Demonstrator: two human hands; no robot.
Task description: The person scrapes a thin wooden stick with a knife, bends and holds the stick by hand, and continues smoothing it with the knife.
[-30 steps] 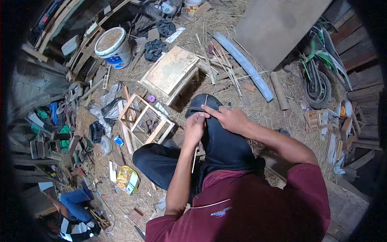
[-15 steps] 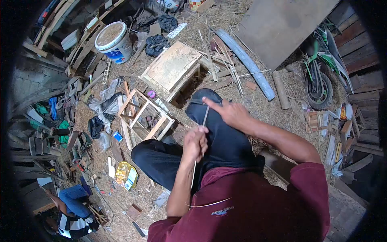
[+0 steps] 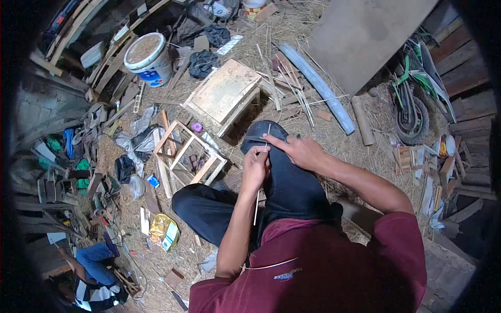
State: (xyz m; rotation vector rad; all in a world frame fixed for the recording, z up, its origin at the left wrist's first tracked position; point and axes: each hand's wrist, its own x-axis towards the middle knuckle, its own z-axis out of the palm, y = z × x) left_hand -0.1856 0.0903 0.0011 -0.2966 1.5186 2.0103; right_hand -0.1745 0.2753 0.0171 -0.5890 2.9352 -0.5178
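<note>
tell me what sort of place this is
It looks like a makeshift woodworking space, perhaps in a shed or barn: an open wooden frame and a pale box-like wooden piece stand on a floor strewn with straw-like litter.

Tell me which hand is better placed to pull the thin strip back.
Likely the left hand: it grips the thin strip, whose tail runs out behind it; the right hand is over the knee, index finger extended to the strip.

Maroon shirt [image 3: 334, 255], small pale print [image 3: 287, 274], dark trousers [image 3: 292, 185]
</note>
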